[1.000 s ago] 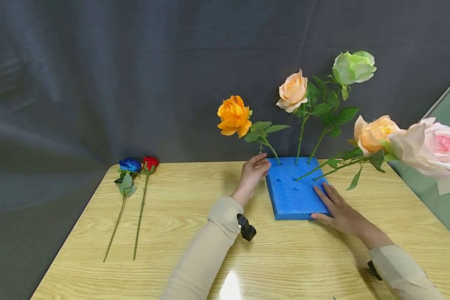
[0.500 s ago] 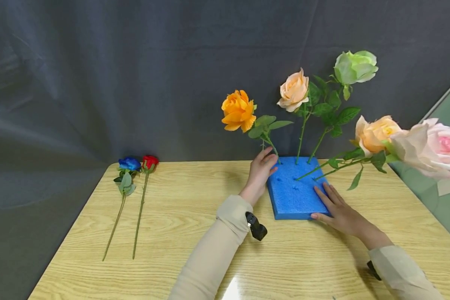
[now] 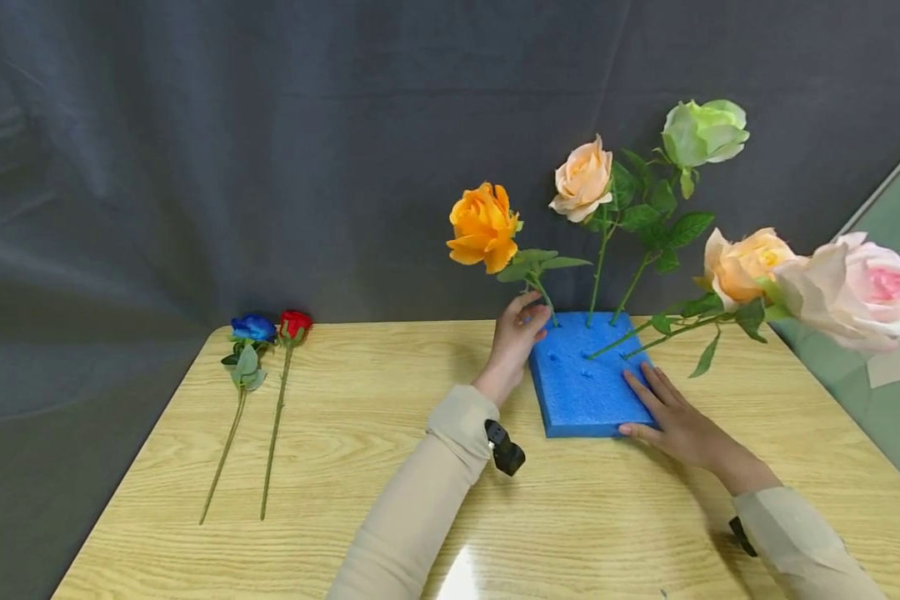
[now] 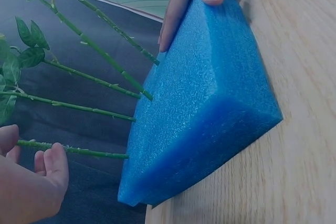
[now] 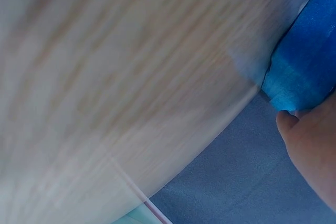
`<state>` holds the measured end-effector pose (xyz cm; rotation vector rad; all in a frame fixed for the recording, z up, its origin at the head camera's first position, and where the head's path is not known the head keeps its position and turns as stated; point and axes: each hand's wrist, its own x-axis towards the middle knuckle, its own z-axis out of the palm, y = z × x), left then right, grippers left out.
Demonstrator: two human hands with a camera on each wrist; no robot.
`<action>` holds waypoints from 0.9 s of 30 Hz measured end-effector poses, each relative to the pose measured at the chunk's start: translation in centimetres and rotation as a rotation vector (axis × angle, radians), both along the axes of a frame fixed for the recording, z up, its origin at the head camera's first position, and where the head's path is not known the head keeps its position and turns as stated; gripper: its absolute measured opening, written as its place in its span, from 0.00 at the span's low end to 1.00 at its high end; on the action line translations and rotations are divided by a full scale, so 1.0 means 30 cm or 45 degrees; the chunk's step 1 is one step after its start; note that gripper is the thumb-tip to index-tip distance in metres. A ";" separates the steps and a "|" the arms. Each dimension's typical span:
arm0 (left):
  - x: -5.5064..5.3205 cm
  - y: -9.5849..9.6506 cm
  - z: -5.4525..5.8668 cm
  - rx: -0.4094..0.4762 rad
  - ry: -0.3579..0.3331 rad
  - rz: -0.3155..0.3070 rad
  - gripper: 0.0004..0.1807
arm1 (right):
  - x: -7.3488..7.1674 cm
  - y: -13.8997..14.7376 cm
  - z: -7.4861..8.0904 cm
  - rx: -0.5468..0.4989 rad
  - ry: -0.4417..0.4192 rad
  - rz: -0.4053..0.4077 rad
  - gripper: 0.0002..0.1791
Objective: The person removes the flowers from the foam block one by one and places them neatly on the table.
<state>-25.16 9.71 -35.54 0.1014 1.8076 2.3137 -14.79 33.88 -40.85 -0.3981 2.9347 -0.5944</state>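
A blue foam block (image 3: 596,392) lies on the table with several artificial roses standing in it. My left hand (image 3: 516,337) is at the block's back left corner, its thumb and fingers round the green stem (image 4: 100,153) of the orange rose (image 3: 484,227). That stem's lower end is in the foam, and the flower leans left. My right hand (image 3: 682,429) rests with spread fingers on the block's right front edge, thumb at the front side. Also in the block are a peach rose (image 3: 583,179), a pale green rose (image 3: 705,133), a yellow-peach rose (image 3: 750,265) and a pink-white rose (image 3: 851,290).
On the left of the wooden table (image 3: 367,450) lie a blue rose (image 3: 253,327) and a red rose (image 3: 295,326), stems toward the front. A dark curtain (image 3: 345,167) hangs behind the table. Small holes (image 3: 587,374) mark the foam's top.
My left hand has moved slightly right at the stem, and the orange rose has shifted right and a little up. My right hand has stayed on the block.
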 end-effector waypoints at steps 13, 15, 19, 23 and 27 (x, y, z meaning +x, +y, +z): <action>-0.006 0.003 -0.013 -0.008 0.026 0.056 0.14 | -0.005 0.000 0.011 -0.018 0.006 0.015 0.48; -0.010 -0.002 -0.016 0.024 0.014 0.074 0.11 | -0.004 0.000 0.014 -0.008 0.011 0.020 0.48; -0.019 -0.016 -0.023 0.068 0.000 0.105 0.07 | 0.002 0.005 0.019 0.002 0.025 0.029 0.48; -0.029 -0.031 -0.028 0.045 -0.014 0.111 0.07 | 0.008 0.014 0.021 0.006 0.041 0.044 0.47; -0.033 -0.049 -0.024 0.030 -0.014 0.097 0.09 | 0.011 0.028 0.013 -0.019 0.074 0.066 0.46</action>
